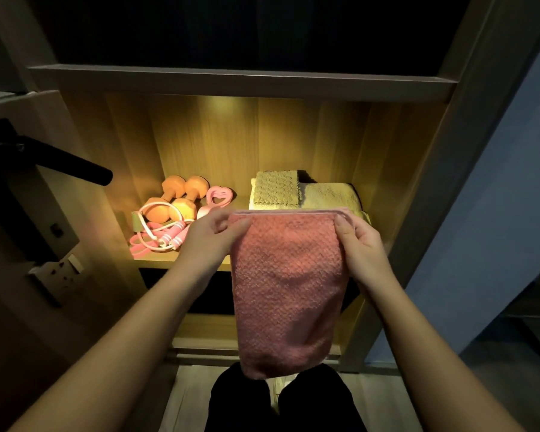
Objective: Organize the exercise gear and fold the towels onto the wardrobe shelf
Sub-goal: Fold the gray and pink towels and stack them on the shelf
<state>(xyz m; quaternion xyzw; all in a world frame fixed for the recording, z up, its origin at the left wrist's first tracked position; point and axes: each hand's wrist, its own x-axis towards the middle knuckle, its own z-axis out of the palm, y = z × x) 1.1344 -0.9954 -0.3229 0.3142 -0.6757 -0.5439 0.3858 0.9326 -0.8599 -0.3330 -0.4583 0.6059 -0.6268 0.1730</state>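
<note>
1. The pink towel [289,291] hangs straight down in front of the wardrobe shelf [181,257], held up by its 2 top corners.
2. Left hand [212,235] pinches the top left corner, fingers curled round the edge.
3. Right hand [360,241] pinches the top right corner, thumb on the near side.
4. Right side of the shelf: a plain beige towel [331,196], folded, with a bumpy beige towel [276,188] on its left part.
5. Left side: 2 orange dumbbells [175,198] side by side, with a heart-shaped pink ring [219,196] just right of them. A pink skipping rope [166,236] sits tangled nearer the front edge.
</note>
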